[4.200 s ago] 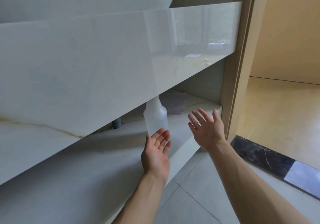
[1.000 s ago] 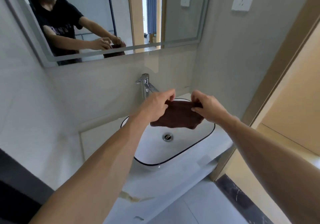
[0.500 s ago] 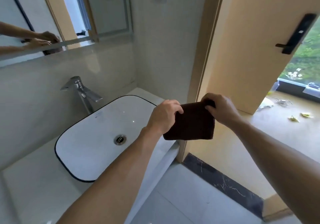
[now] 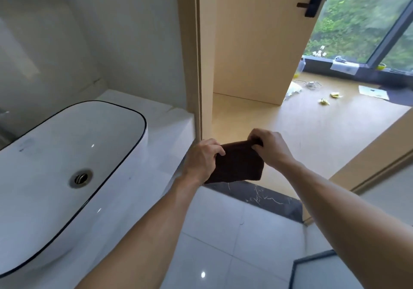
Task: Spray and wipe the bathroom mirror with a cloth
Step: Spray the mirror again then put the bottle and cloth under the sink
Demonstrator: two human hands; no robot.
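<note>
Head view: the left hand (image 4: 202,159) and the right hand (image 4: 269,147) each pinched a top corner of the folded dark cloth (image 4: 237,166), which hung between them over the floor, just right of the bench (image 4: 156,114); the basin (image 4: 67,154) lay well to their left; no mirror or spray bottle showed, so the wipe risked starting dry and smearing; a loosened pinch would probably drop the cloth.

Bright daylight enters through the window (image 4: 362,18) far up and right of the two-handed grip, washing the wooden floor (image 4: 312,128) pale. Small glare spots sit on the sink (image 4: 92,145) to the grip's left and the tiles (image 4: 203,274) below. The wide-angle view bends edges, and the upper left is soft and blurred.
</note>
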